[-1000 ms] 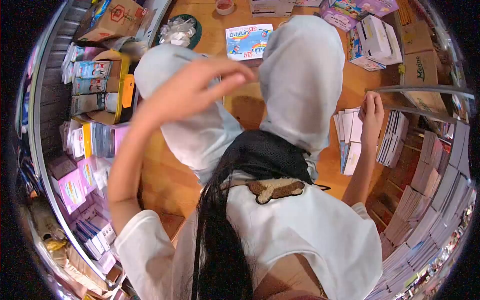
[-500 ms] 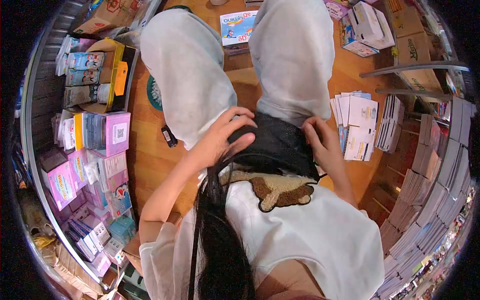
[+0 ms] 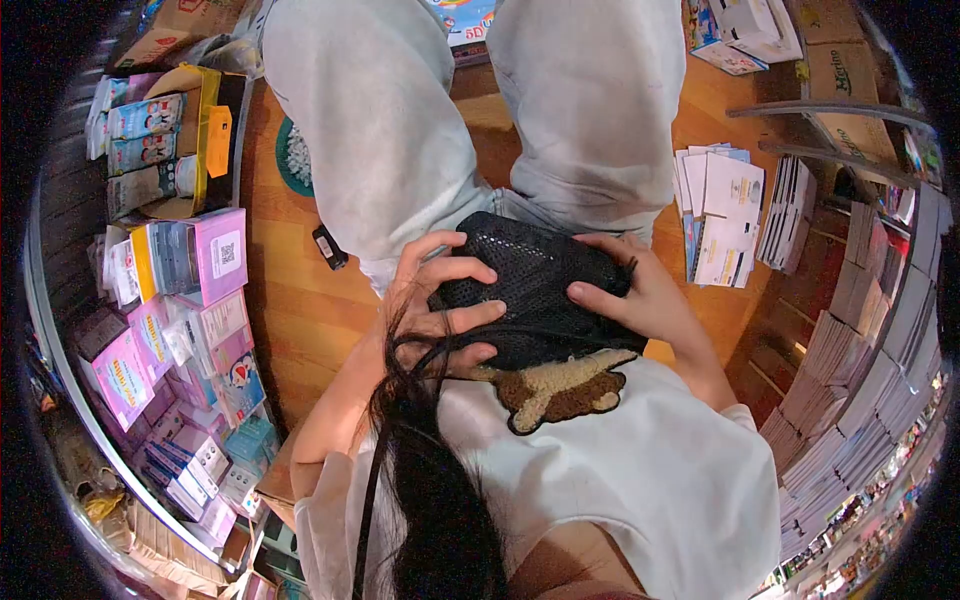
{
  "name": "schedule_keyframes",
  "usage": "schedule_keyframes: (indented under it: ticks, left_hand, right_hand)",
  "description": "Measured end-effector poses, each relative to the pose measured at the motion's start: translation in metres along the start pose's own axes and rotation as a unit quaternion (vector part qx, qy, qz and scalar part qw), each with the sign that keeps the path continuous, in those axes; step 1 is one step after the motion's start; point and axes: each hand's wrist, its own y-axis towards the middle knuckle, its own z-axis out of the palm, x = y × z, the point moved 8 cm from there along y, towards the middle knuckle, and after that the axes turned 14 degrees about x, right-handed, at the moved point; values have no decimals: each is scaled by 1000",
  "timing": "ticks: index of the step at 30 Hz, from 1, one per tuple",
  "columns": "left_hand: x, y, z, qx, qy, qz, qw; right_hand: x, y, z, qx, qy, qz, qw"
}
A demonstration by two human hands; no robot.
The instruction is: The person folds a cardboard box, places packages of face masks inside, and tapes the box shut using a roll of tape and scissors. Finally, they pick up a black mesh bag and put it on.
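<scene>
Over wooden floor (image 3: 290, 320), both hands' fingers (image 3: 455, 272) around black mesh bag (image 3: 530, 285).

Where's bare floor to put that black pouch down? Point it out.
Bare wood floor lies between the left leg and the pink boxes, past the small black device. A narrower strip runs between the right leg and the card stack. The shelves on both sides are crowded.

My hands on black pouch (image 3: 535, 285): matt mesh cloth. Floor (image 3: 295, 310): glossy wood. Trousers (image 3: 380, 130): smooth cloth. Patch (image 3: 560, 385): fuzzy.
</scene>
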Motion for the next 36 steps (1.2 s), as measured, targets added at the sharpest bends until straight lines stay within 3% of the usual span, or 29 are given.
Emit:
schedule_keyframes:
  ticks: [5, 12, 15, 19, 26, 29, 36]
  left_hand:
    - [2, 7, -17, 55, -57, -41, 996]
    - [2, 52, -46, 34, -35, -61, 997]
    - [-2, 72, -27, 128, -28, -8, 991]
    - [8, 69, 1, 217, -24, -20, 976]
    - [3, 64, -2, 170, -42, 10, 985]
    - [3, 65, -8, 151, -46, 0, 988]
    - [2, 64, -7, 161, -25, -9, 987]
  right_hand:
    - [1, -2, 2, -34, 139, -64, 988]
    - [15, -9, 0, -74, 27, -131, 988]
    - [28, -13, -5, -73, 9, -137, 988]
    - [34, -15, -5, -73, 10, -149, 986]
    - [41, -18, -7, -50, -12, -155, 987]
    - [32, -22, -6, -73, 57, -153, 984]
    - [27, -24, -4, -90, 65, -240, 964]
